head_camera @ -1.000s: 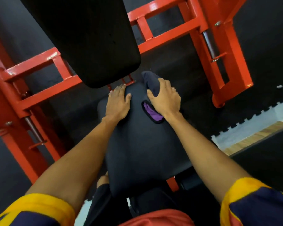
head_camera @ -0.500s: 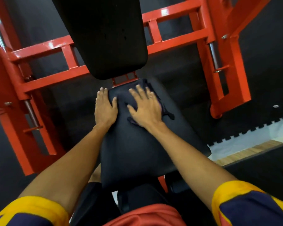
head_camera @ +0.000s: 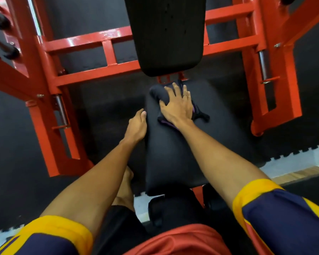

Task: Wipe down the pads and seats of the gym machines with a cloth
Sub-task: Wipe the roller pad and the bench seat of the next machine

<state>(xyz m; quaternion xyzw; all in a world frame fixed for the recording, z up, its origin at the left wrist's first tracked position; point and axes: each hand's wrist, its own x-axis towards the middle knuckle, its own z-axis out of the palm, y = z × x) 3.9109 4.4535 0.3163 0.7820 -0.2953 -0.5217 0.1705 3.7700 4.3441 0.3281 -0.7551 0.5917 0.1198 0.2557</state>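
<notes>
1. Left hand (head_camera: 136,126) rests at the left edge of the seat (head_camera: 173,153); its fingers are hidden, so the grip is unclear.
2. Right hand (head_camera: 177,105), fingers spread flat, presses the cloth (head_camera: 155,92) onto the seat's far-left corner.
3. Mid-wipe of the seat; the next move likely calls for sweeping toward the right edge.

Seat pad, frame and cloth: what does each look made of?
Seat pad: black, matte, smooth cover with rounded edges, likely vinyl or leatherette over padding. Frame: square metal tubing, it seems, in glossy red-orange paint with bright highlights. Cloth: soft dark fabric, bunched and folded, purple showing at an edge; the weave cannot be told.
</notes>
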